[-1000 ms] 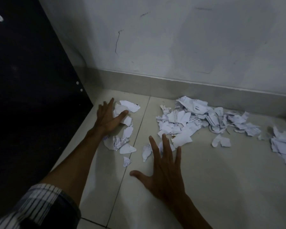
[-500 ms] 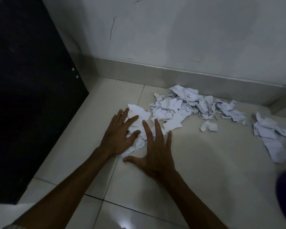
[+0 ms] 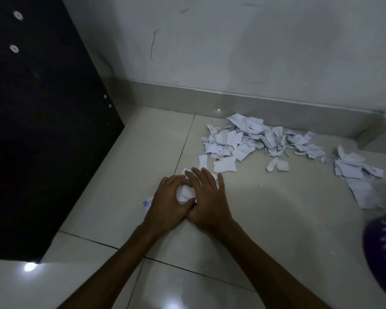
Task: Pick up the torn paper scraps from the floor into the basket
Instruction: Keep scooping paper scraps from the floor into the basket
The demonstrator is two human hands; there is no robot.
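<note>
The left hand (image 3: 167, 202) and the right hand (image 3: 206, 198) meet low on the tiled floor (image 3: 276, 219), thumbs touching, cupped together around a small wad of scraps (image 3: 185, 194) that shows white in the gap between them. The left hand's fingers curl over the wad; the right hand's fingers lie straighter, pressed against its far side and reaching onto the tile. One more scrap (image 3: 147, 203) pokes out from under the left hand's outer edge.

Judged from how things lie, the job is at an early stage: this handful is gathered but not yet lifted, and nearly everything else remains on the floor. Just beyond the fingertips lie two loose pieces (image 3: 218, 163); behind them the main heap (image 3: 261, 139) spreads along the skirting of the wall (image 3: 232, 52). A couple of strays (image 3: 276, 165) sit to its right, and a separate pile (image 3: 357, 177) lies further right, near the basket (image 3: 384, 248), of which only a purple, perforated edge shows at the frame's right border. Whether it already holds any paper cannot be told.

As for writing, the scrap under the left hand carries a few blue marks, too blurred to read. The heap's pieces show faint printed lines, none legible. A dark cabinet panel (image 3: 42, 130) stands at the left, without any label
</note>
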